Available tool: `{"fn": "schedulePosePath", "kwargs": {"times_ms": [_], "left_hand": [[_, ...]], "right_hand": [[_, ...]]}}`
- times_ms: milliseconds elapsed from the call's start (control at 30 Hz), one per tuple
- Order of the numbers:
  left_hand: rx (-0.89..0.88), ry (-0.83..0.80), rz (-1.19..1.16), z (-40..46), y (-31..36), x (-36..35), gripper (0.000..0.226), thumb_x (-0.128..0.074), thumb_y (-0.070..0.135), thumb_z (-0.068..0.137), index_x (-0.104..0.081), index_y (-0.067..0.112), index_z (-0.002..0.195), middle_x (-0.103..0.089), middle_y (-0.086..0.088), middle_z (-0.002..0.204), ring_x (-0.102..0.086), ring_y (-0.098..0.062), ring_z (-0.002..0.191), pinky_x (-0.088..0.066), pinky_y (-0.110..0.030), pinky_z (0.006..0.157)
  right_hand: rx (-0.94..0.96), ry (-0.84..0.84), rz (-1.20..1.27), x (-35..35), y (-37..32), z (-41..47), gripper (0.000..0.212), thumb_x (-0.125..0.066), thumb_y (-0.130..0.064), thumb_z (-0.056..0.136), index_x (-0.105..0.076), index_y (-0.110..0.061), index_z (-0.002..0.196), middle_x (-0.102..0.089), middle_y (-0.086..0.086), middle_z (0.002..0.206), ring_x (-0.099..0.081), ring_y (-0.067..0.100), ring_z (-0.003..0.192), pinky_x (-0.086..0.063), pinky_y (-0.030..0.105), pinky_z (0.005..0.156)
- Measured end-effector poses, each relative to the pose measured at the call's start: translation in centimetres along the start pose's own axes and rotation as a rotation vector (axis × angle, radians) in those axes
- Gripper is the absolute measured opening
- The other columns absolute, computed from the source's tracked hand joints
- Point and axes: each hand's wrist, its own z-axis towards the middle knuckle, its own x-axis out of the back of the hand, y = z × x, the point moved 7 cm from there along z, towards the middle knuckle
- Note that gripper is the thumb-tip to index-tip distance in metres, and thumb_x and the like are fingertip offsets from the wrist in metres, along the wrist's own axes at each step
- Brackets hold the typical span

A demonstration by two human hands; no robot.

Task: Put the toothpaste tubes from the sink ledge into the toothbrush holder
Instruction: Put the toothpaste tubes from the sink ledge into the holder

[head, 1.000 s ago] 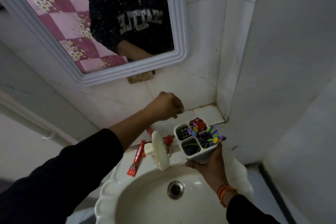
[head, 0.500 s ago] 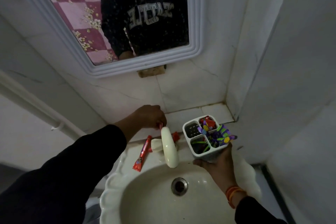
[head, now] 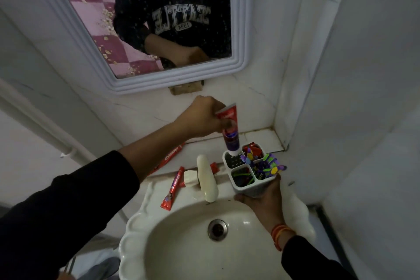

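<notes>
My left hand (head: 201, 119) grips a red toothpaste tube (head: 230, 130) upright, cap down, its white cap at the rim of the holder's back-left compartment. My right hand (head: 264, 198) holds the white four-part toothbrush holder (head: 250, 185) from below, over the sink's right side. The holder has colourful items in its other compartments. A small red tube (head: 172, 188) lies on the sink ledge left of the tap. A longer red tube (head: 169, 157) lies further back, partly hidden by my left forearm. Another red piece (head: 213, 167) shows behind the tap.
A white tap (head: 206, 179) stands at the back of the white basin (head: 172, 245), with the drain (head: 217, 229) in the middle. A white-framed mirror (head: 238, 29) hangs on the tiled wall above. The wall corner is close on the right.
My left hand has picked up a red tube from behind the tap and brought it right, over the holder. The holder has barely moved.
</notes>
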Motion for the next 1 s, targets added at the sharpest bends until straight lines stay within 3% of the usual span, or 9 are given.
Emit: {"fn": "schedulePosePath", "kwargs": {"times_ms": [100, 200, 367, 533, 667, 733, 800, 900, 1000], "left_hand": [[0.011, -0.106, 0.008, -0.7, 1.7, -2.2, 0.022, -0.076, 0.031, 0.087, -0.075, 0.010, 0.084, -0.075, 0.000, 0.072, -0.071, -0.006, 0.061, -0.053, -0.015, 0.059], [0.029, -0.102, -0.015, -1.2, 2.5, -2.4, 0.023, -0.075, 0.028, 0.087, -0.076, 0.005, 0.086, -0.077, -0.004, 0.074, -0.072, -0.012, 0.063, -0.056, -0.022, 0.062], [-0.070, -0.127, 0.123, -2.0, 4.7, -1.5, 0.025, -0.074, 0.031, 0.087, -0.078, 0.007, 0.082, -0.076, -0.004, 0.071, -0.072, -0.016, 0.062, -0.061, -0.034, 0.066], [-0.029, -0.251, 0.131, -3.5, 4.8, -3.9, 0.025, -0.071, 0.031, 0.089, -0.078, 0.007, 0.090, -0.077, -0.009, 0.079, -0.073, -0.021, 0.070, -0.060, -0.041, 0.073], [-0.103, -0.324, 0.240, -4.6, 5.3, -7.0, 0.023, -0.068, 0.028, 0.090, -0.080, 0.008, 0.094, -0.076, -0.012, 0.080, -0.069, -0.025, 0.073, -0.055, -0.040, 0.078], [-0.104, -0.359, 0.184, -4.8, 5.1, -7.4, 0.019, -0.070, 0.026, 0.090, -0.082, 0.014, 0.099, -0.080, -0.002, 0.086, -0.073, -0.018, 0.078, -0.057, -0.032, 0.081], [-0.019, -0.384, 0.044, -4.1, 3.8, -6.7, 0.017, -0.074, 0.024, 0.087, -0.083, 0.017, 0.100, -0.080, 0.010, 0.083, -0.075, -0.006, 0.073, -0.057, -0.015, 0.074], [0.090, -0.275, -0.068, -2.0, 0.5, -5.1, 0.015, -0.075, 0.017, 0.087, -0.082, 0.011, 0.099, -0.075, 0.017, 0.070, -0.074, 0.000, 0.062, -0.057, -0.009, 0.064], [0.187, -0.330, 0.114, -0.5, -3.5, -6.5, 0.023, -0.076, 0.018, 0.087, -0.079, 0.009, 0.108, -0.080, 0.003, 0.095, -0.077, -0.009, 0.082, -0.057, -0.015, 0.081]], "right_hand": [[-0.001, 0.001, -0.013, 0.1, 0.1, 0.0, 0.125, -0.106, -0.036, 0.037, -0.039, -0.027, 0.143, -0.061, -0.011, 0.138, -0.058, -0.004, 0.126, -0.053, 0.017, 0.100], [-0.004, 0.010, -0.023, 0.2, 0.1, 0.1, 0.125, -0.105, -0.041, 0.036, -0.039, -0.030, 0.142, -0.061, -0.013, 0.137, -0.059, -0.006, 0.125, -0.053, 0.015, 0.099], [0.003, 0.020, -0.021, 0.3, 0.2, 0.5, 0.125, -0.107, -0.031, 0.036, -0.040, -0.028, 0.142, -0.063, -0.005, 0.138, -0.063, 0.016, 0.128, -0.059, 0.043, 0.100], [0.009, 0.030, -0.013, 0.2, -0.1, 0.2, 0.121, -0.105, -0.037, 0.037, -0.040, -0.034, 0.139, -0.064, -0.010, 0.135, -0.064, 0.009, 0.125, -0.059, 0.026, 0.097], [0.019, 0.024, -0.008, 0.3, -0.4, 0.1, 0.119, -0.104, -0.047, 0.035, -0.042, -0.046, 0.136, -0.065, -0.020, 0.130, -0.064, 0.001, 0.122, -0.058, 0.021, 0.093], [0.013, 0.016, -0.014, 0.3, -0.4, 0.2, 0.119, -0.104, -0.049, 0.032, -0.043, -0.046, 0.134, -0.066, -0.016, 0.130, -0.066, 0.004, 0.121, -0.061, 0.030, 0.095], [0.002, 0.009, -0.007, 0.3, -0.2, 0.3, 0.121, -0.104, -0.050, 0.029, -0.044, -0.043, 0.133, -0.066, -0.012, 0.131, -0.066, 0.009, 0.121, -0.062, 0.041, 0.096], [0.007, 0.008, -0.016, 0.3, -0.1, 0.2, 0.120, -0.102, -0.053, 0.029, -0.041, -0.052, 0.131, -0.063, -0.021, 0.130, -0.063, 0.001, 0.122, -0.060, 0.033, 0.098], [-0.014, 0.013, -0.023, 0.2, 0.0, 0.0, 0.125, -0.102, -0.054, 0.030, -0.039, -0.046, 0.137, -0.062, -0.018, 0.133, -0.062, 0.001, 0.124, -0.058, 0.029, 0.100]]}}
